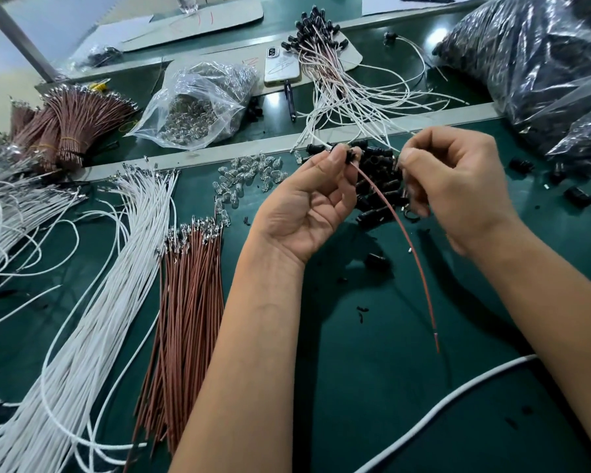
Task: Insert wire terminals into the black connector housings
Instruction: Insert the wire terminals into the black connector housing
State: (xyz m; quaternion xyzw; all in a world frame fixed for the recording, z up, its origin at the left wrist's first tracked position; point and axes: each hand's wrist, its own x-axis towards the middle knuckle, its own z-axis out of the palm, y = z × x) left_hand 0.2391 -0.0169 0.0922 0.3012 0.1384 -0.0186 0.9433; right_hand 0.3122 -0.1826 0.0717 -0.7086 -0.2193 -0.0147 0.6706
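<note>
- Two hands work above the green mat (pixel 372 387) in the head view: the left hand (pixel 307 206) pinches a black housing (pixel 352 155) at its fingertips, with one red wire (pixel 400 233) trailing from it toward the person.
- The right hand (pixel 458 179) has curled fingers just beside the housing; what it pinches is too small to tell.
- Risk, as I judge it: a loose pinch lets the housing twist, so the next terminal jams or bends.
- Counts: one wire in hand; one phone (pixel 282 68); white wires (pixel 116 268), brown wires (pixel 188 295), loose housings (pixel 382 186) and small bulbs (pixel 249 175) lie in heaps, too many to count.
</note>
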